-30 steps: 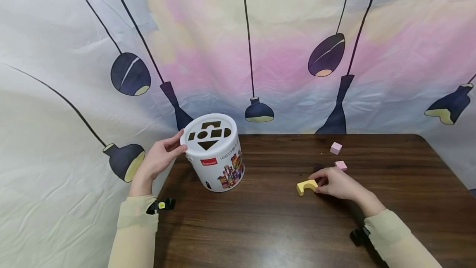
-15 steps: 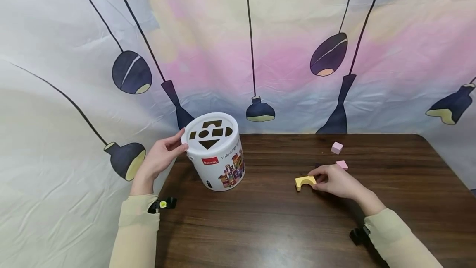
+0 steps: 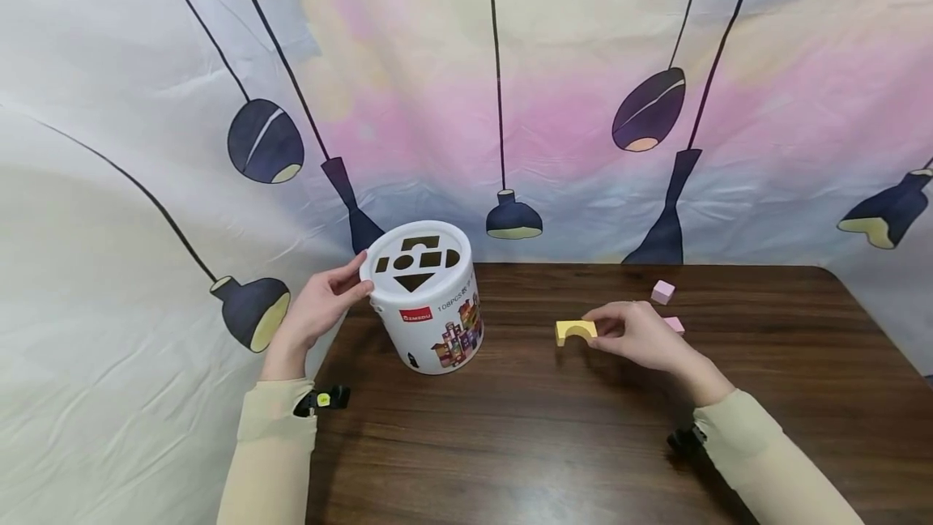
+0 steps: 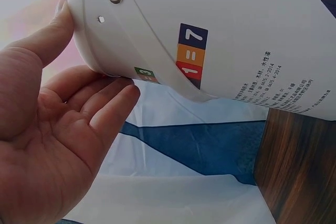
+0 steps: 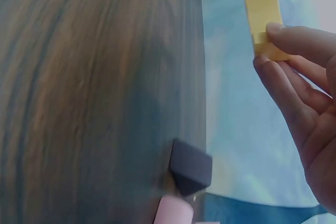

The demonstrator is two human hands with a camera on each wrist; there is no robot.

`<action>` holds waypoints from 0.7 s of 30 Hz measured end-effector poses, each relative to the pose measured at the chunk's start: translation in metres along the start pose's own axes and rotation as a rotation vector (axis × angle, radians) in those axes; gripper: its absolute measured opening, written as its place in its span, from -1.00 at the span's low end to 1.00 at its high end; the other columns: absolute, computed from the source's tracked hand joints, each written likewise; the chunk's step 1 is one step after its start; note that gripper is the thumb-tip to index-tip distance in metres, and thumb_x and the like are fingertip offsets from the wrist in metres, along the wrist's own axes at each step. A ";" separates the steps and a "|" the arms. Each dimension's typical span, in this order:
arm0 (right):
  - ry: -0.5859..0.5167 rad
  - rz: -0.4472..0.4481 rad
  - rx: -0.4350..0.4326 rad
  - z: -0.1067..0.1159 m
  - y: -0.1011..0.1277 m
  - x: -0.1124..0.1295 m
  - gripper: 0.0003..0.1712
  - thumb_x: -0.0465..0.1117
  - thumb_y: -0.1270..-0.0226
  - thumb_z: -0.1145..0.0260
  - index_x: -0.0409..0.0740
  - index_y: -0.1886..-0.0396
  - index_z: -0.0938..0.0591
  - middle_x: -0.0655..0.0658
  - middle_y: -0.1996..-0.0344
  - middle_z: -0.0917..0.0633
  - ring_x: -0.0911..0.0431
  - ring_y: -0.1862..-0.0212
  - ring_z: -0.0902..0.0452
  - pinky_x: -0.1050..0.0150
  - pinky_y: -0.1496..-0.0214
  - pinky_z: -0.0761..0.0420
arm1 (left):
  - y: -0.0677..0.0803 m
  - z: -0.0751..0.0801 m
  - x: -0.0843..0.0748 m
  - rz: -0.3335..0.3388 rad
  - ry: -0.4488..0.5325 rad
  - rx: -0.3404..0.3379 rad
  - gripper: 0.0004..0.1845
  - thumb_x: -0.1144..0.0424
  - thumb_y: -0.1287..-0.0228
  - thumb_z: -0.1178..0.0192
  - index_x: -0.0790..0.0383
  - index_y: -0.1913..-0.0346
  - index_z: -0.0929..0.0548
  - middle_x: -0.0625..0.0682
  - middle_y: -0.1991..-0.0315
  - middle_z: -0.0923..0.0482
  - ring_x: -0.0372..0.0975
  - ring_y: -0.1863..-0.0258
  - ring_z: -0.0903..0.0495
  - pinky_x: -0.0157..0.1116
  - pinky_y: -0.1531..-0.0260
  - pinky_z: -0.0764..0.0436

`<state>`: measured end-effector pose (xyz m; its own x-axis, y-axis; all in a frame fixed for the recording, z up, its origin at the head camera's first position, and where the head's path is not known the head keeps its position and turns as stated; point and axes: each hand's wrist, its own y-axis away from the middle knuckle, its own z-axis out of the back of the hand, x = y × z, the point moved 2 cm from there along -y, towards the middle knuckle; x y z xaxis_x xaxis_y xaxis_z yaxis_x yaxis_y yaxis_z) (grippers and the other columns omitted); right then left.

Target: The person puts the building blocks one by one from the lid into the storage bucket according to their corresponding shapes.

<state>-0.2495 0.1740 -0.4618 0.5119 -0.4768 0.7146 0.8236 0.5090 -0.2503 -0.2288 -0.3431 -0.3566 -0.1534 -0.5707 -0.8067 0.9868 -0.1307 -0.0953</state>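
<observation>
My right hand (image 5: pixel 310 129) pinches the yellow arch block (image 5: pixel 262 17) at its near end. Below it, on the desk (image 5: pixel 94 93), sits a dark block (image 5: pixel 190 170), possibly triangular, touching a pink block (image 5: pixel 173 212).

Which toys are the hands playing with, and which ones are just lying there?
In play:
- yellow arch block, pinched by the right hand
- white shape-sorter bucket, steadied by the left hand

Just lying there:
- two pink blocks
- dark triangular block
</observation>
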 end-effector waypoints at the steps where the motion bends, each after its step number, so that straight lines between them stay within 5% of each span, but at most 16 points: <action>1: -0.006 0.004 -0.013 -0.001 -0.002 0.003 -0.57 -0.37 -0.21 -0.65 -0.22 -0.10 -0.81 -0.03 0.18 -0.82 0.21 0.21 -0.77 0.31 0.19 -0.79 | 0.000 0.000 0.000 0.000 0.001 0.000 -0.25 0.02 -0.58 -0.31 0.13 -0.66 -0.29 0.00 -0.65 -0.21 -0.01 -0.58 -0.31 -0.01 -0.42 -0.41; 13: -0.062 0.035 -0.143 -0.015 -0.027 0.035 -0.58 -0.27 -0.27 -0.64 -0.16 -0.13 -0.81 -0.07 0.06 -0.83 0.15 0.15 -0.80 0.25 0.12 -0.79 | -0.001 0.000 0.002 -0.001 0.021 0.007 -0.25 0.01 -0.58 -0.30 0.13 -0.66 -0.29 -0.02 -0.65 -0.21 -0.04 -0.57 -0.31 -0.20 -0.40 -0.46; 21: -0.129 0.084 -0.227 -0.020 -0.055 0.061 -0.57 -0.28 -0.30 -0.63 -0.18 -0.16 -0.80 -0.12 0.00 -0.82 0.11 0.11 -0.81 0.28 0.10 -0.80 | 0.000 0.000 0.001 0.001 0.032 0.009 -0.24 0.03 -0.57 -0.32 0.13 -0.67 -0.28 0.00 -0.65 -0.21 -0.03 -0.55 -0.34 0.00 -0.45 -0.39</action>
<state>-0.2586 0.1030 -0.4176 0.5572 -0.3368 0.7590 0.8207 0.3623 -0.4418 -0.2294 -0.3438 -0.3574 -0.1510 -0.5449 -0.8248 0.9864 -0.1378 -0.0895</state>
